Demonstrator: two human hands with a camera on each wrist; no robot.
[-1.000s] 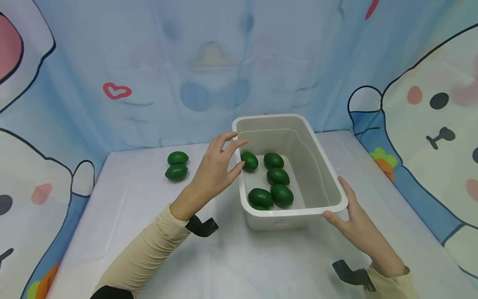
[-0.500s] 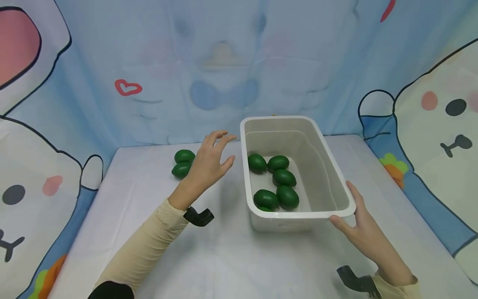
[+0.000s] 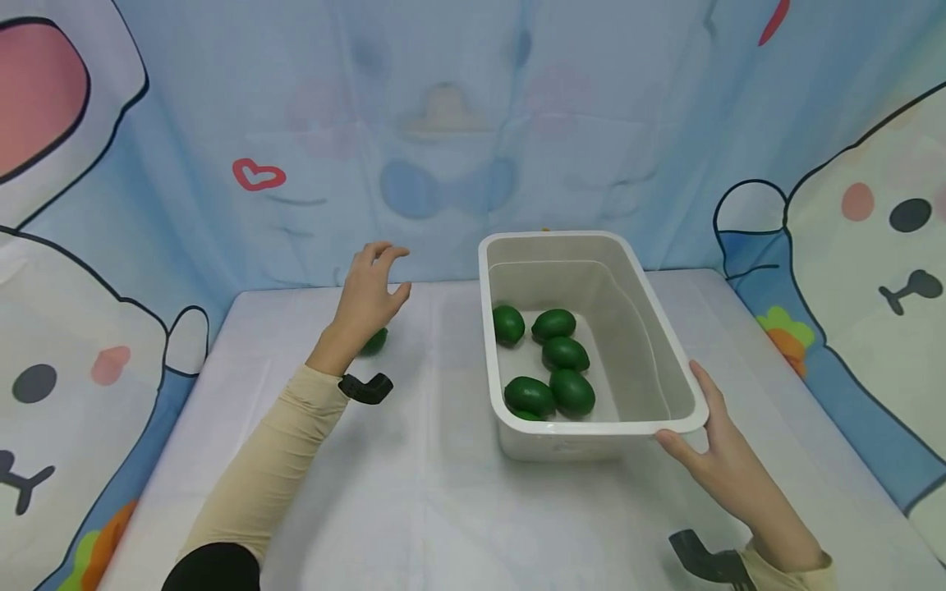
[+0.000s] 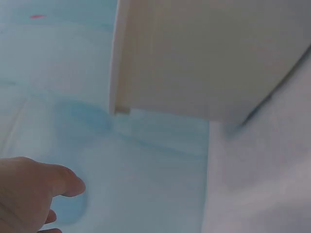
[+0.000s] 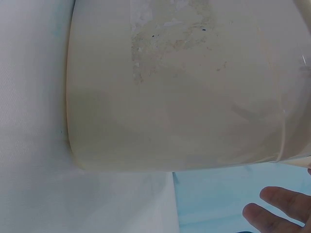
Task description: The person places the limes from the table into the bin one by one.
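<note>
A pale grey-white rectangular bin (image 3: 591, 428) stands on the table with several glossy dark green fruits (image 3: 565, 354) on its floor, oval with pointed ends. My right hand (image 3: 727, 460) is at the bin's near right corner, thumb against the front below the rim, other fingers along the right side. In the right wrist view its fingers (image 5: 277, 204) look straight and spread. My left hand (image 3: 360, 304) is in the air to the left, empty, fingers loosely bent. It overlaps another green fruit (image 3: 375, 341) lying on the table and hides whatever lies behind it.
A white cloth covers the table (image 3: 436, 509). Its far edge meets a blue printed curtain (image 3: 443, 49) that also runs down both sides. The bin's tall outer wall (image 4: 209, 58) fills much of the left wrist view.
My left hand has moved left from the bin's left rim to the fruits on the table. One fruit inside the bin has shifted slightly. My right hand has stayed at the corner.
</note>
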